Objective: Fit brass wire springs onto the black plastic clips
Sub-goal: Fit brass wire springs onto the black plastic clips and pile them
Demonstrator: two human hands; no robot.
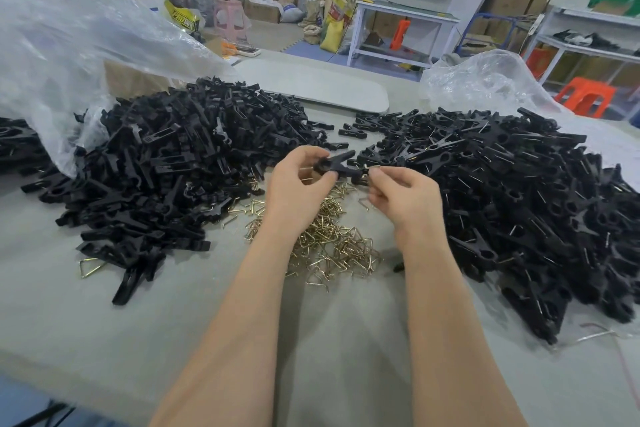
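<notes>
Holding hand: your left hand (298, 180) pinched one black clip (334, 163) between thumb and curled fingers, clear of the table (104, 329). Its long end pointed to 2 o'clock, likely to turn the working end toward the other hand.
Feeding hand: your right hand (401, 194) had its fingers curled, with thumb and forefinger nipping what looked like a brass wire spring (374, 168) just at the clip's 3 o'clock side, probably offered up for seating.
Spring stock: loose springs (332, 243) lay at 6 o'clock beneath your hands, presumably for the shortest reach.
Bare clips: a heap (180, 156) sat at 9 o'clock, spilling from a clear plastic bag (86, 45).
Fitted clips: a heap (502, 191) at 3 o'clock showed wire glints, so I judged these finished. It lay apart from the bare stock, a sensible split.
Hard to make out: whether the spring touched the clip could not be told. A second black piece showed below your right fingertips, and its hold was unclear.
Hidden or cut off: the bag covered the bare heap's far left, and the frame edge cut the fitted heap at right.
</notes>
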